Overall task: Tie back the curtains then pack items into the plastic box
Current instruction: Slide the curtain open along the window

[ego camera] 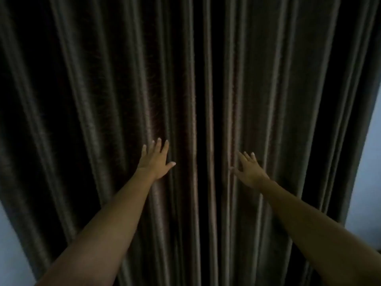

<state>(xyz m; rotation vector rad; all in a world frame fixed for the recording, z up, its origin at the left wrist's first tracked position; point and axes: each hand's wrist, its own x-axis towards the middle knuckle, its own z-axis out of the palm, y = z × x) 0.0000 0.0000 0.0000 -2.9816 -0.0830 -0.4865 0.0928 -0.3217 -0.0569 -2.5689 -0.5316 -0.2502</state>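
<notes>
Two bare forearms rise from the lower corners of the view toward dark, heavy, pleated fabric curtains (103, 89) that hang closed and fill nearly the whole frame. The left hand (155, 162) lies flat with fingers spread apart against the folds left of the central seam, gripping nothing. The right hand (248, 170), also open with splayed fingers, touches the folds just right of the seam. Pale wall (369, 172) shows at both lower edges.

Curtains (103, 100): seemingly sheeny, pleated cloth
</notes>
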